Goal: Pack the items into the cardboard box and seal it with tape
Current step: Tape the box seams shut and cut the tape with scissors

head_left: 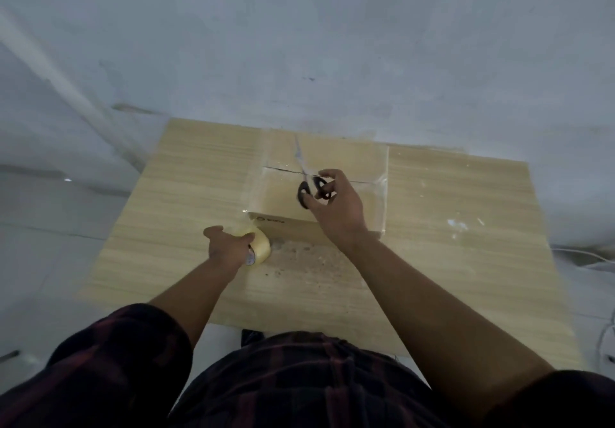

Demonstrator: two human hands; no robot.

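A cardboard box (349, 161) stands on the wooden table (186, 174) with its top flaps down and a dark seam across them. Clear tape shines over its top and left side. My left hand (229, 246) grips a roll of clear tape (259, 248) just in front of the box's near left corner, and a strip of tape runs from the roll up to the box. Above the box top, my right hand (336, 203) holds black-handled scissors (307, 188) with fingers through the loops. The blades point away towards the seam.
A pale wall rises right behind the table. Crumbs and stains mark the tabletop in front of the box. White cables (595, 258) lie on the floor at the right. A small dark object (251, 336) sits at the table's near edge.
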